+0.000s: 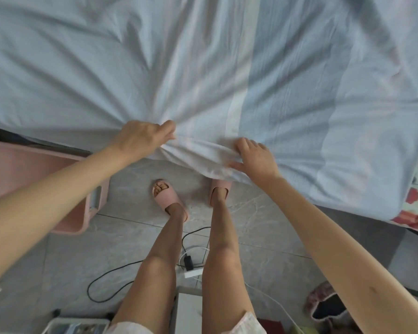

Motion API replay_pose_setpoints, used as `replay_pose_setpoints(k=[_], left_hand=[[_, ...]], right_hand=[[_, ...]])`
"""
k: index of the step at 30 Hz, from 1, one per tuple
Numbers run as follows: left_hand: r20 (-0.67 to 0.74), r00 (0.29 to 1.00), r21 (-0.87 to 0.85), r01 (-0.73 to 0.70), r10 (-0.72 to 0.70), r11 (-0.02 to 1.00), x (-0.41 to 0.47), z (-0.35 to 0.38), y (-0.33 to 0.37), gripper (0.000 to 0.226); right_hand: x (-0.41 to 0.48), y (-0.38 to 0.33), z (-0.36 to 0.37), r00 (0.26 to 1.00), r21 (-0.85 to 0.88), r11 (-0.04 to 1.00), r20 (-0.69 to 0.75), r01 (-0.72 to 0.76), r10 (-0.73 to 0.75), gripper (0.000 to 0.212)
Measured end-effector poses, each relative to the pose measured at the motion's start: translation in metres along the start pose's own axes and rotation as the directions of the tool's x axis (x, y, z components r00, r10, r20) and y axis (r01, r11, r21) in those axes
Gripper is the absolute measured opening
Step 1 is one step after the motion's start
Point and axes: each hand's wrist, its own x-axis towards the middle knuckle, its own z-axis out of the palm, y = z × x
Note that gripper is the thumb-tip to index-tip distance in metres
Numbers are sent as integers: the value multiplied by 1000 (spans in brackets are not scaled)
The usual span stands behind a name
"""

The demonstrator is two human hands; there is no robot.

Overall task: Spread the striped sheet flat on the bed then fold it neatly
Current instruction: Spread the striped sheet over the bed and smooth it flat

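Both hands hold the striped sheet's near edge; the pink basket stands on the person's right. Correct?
Wrong side: the head view shows the pink basket on the person's left. The left hand and right hand hold the striped sheet at its near edge.

Pale grey marbled floor tiles (263, 213) lie in soft, even light. A pink plastic container (22, 165) stands at the left. A thin black cable (88, 289) loops toward a white power strip (192, 273).

soft, even light fills the scene, bright and diffuse. a grey shadow darkens the striped sheet (299, 97) toward the upper right corner. wide-angle distortion bows the sheet's near edge and stretches everything near the borders. the far fabric looks slightly soft and smeared.
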Motion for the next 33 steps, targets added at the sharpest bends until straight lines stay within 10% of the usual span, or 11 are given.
replay_pose_setpoints(k=[3,14,19,25,33], left_hand=[[88,992,-43,-89,93,995,6,-11,-5,44],[324,946,-54,50,-30,997,4,-12,1,46],[237,970,-120,-19,47,993,9,-32,-7,52],[86,993,-85,87,-80,993,32,-37,-27,54],[162,820,181,522,-549,833,66,-18,-20,23]], right_hand=[[-11,30,3,982,-148,982,133,-117,137,34],[-60,59,-33,993,-91,994,-107,-57,47,26],[-52,74,-46,948,-87,989,-287,121,-141,58],[-20,87,-76,916,-55,993,-383,104,-117,48],[7,104,-59,968,-145,985,219,-95,125,33]])
